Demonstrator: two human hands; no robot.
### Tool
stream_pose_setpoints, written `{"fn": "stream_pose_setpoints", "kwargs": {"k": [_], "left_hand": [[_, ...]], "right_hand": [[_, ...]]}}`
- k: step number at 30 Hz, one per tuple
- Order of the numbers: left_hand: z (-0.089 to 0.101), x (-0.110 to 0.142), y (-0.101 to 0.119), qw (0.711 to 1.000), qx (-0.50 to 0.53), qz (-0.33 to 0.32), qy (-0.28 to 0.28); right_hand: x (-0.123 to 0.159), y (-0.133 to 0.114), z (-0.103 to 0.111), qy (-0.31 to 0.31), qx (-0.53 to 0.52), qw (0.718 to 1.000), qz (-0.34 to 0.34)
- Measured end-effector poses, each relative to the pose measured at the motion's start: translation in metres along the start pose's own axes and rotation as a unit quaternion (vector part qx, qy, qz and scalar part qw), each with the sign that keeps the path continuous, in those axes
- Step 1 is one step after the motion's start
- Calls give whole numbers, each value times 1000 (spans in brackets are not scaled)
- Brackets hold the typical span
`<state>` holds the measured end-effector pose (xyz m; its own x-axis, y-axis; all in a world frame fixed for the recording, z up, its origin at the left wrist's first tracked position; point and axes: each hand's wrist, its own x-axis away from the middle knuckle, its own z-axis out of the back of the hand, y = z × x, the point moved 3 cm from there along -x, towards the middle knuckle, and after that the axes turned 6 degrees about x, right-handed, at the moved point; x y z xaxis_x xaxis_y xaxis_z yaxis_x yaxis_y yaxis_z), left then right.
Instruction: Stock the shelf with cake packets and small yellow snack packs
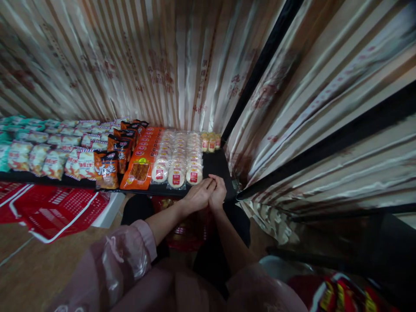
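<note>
My left hand point(199, 195) and my right hand point(218, 190) are pressed together at the front edge of the black shelf point(216, 167). Their fingers are folded in against each other, and whatever lies between them, if anything, is hidden. Just left of and beyond my hands stand rows of round, pale cakes in clear wrappers point(177, 175) with red labels. Behind those, at the shelf's right end, are several small yellowish packs point(210, 142). A large orange snack bag point(138, 167) lies left of the cakes.
Orange-and-black bags point(107, 167) and white snack packs point(53, 162) fill the shelf's left part. Red baskets point(61, 208) with white handles sit below it. A pleated curtain point(130, 65) hangs behind, with black poles point(260, 73) at right. Red packages point(341, 294) lie at lower right.
</note>
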<state>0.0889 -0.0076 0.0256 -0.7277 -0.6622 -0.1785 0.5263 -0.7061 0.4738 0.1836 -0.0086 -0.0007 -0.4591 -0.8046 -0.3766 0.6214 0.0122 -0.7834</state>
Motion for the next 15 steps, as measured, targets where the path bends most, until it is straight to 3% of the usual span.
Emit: {"fn": "stream_pose_setpoints", "kwargs": {"k": [6, 9, 15], "left_hand": [[-24, 60, 3, 1000, 18, 11, 22], [-39, 84, -3, 998, 27, 27, -53], [-72, 124, -36, 970, 81, 124, -194]], "right_hand": [[61, 3, 2, -35, -7, 999, 33], [98, 22, -9, -77, -3, 997, 1], [152, 68, -44, -263, 57, 960, -72]]}}
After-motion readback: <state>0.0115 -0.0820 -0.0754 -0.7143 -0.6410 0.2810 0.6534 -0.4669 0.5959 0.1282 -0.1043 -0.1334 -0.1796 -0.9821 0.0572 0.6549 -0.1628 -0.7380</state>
